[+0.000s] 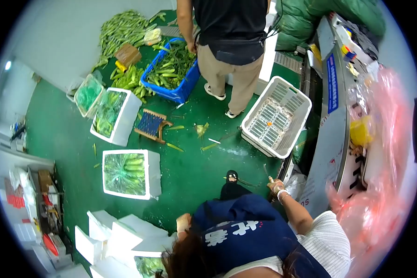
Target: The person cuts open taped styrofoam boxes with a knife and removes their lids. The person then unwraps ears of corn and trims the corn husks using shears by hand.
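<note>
The right hand [276,186] curls around a thin tool [270,178]; I cannot tell the grip of the left hand [184,223]. Ahead of the latter, bagged vegetables [132,169] already fill a foam box [154,175]; others lie unbagged in the blue basket [171,94].

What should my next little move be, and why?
Perhaps lower your left hand towards the near foam box: it holds greens and sits close to that hand, while your right hand has a thin tool.

Bright indoor light, shiny pink plastic [390,116], fisheye curvature, black corners
</note>
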Demonstrator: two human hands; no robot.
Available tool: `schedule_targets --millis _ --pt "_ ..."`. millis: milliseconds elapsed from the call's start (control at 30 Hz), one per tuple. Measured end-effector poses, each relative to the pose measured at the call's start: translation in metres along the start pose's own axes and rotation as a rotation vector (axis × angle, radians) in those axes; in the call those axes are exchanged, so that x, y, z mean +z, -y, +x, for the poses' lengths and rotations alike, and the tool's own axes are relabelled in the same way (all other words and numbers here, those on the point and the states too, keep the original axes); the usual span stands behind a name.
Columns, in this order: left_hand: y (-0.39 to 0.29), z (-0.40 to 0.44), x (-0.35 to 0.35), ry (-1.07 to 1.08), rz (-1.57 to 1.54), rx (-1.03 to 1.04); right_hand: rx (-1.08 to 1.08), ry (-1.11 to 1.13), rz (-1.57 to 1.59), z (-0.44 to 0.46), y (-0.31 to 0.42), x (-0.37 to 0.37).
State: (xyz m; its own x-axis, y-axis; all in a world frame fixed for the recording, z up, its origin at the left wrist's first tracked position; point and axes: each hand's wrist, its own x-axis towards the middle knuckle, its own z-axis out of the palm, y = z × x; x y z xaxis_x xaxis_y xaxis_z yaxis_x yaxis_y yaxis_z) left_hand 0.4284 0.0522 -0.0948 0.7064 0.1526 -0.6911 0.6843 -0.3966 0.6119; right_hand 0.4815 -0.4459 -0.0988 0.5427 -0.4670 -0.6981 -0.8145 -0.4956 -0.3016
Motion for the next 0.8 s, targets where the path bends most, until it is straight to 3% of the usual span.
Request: schedule_targets --millis 33,67,133,233,300,333,367,433,567,600,667,700,733,767,800 --pt "-0.003 0.009 0.003 -0.055 0.388 0.264 -0.108 -0.02 -0.136 0.013 0.005 -0.008" --pt "-0.021 0.018 0.004 0.027 0.502 0.12 -0.219 -0.048 -0.028 0.019 0.007 -0.015" --pt "-0.024 0.039 0.012 -0.12 0.324 0.267 -0.238 -0.103 0.072 0.041 0.012 -0.022" --pt "-0.061 0.06 0.009 -0.134 0.585 0.435 -0.136 -0.085 0.208 0.069 0.036 -0.043" --pt "-0.089 0.073 0.001 -0.05 0.672 0.373 -0.025 -0.045 0.398 0.075 0.052 -0.057" --pt "-0.106 0.079 -0.002 -0.041 0.693 0.384 -0.079 -0.108 0.462 0.116 0.026 -0.032" --pt "-0.129 0.084 -0.005 -0.008 0.559 0.161 -0.025 -0.11 0.481 0.11 0.038 -0.041" --pt "-0.187 0.093 -0.012 0.142 0.696 -0.126 0.063 -0.161 0.532 0.12 0.038 -0.032" --pt "-0.228 0.152 -0.027 0.289 1.088 0.048 0.339 -0.04 0.702 0.116 0.053 -0.013" --pt "-0.252 0.161 -0.025 0.211 0.805 -0.137 0.375 -0.043 0.727 0.118 0.053 0.001" --pt "-0.28 0.212 -0.032 0.14 0.56 -0.293 0.42 -0.099 0.523 0.142 0.034 0.057" --pt "-0.269 0.258 -0.04 0.25 0.888 -0.051 0.43 -0.118 0.605 0.144 0.036 0.078" --pt "-0.267 0.296 -0.05 0.365 1.204 0.204 0.659 -0.036 0.785 0.118 0.092 0.041" --pt "-0.267 0.328 -0.056 0.306 1.107 0.291 0.634 -0.029 0.78 0.12 0.105 0.048" --pt "-0.278 0.375 -0.06 0.387 1.216 0.264 0.607 -0.024 0.769 0.124 0.117 0.051"
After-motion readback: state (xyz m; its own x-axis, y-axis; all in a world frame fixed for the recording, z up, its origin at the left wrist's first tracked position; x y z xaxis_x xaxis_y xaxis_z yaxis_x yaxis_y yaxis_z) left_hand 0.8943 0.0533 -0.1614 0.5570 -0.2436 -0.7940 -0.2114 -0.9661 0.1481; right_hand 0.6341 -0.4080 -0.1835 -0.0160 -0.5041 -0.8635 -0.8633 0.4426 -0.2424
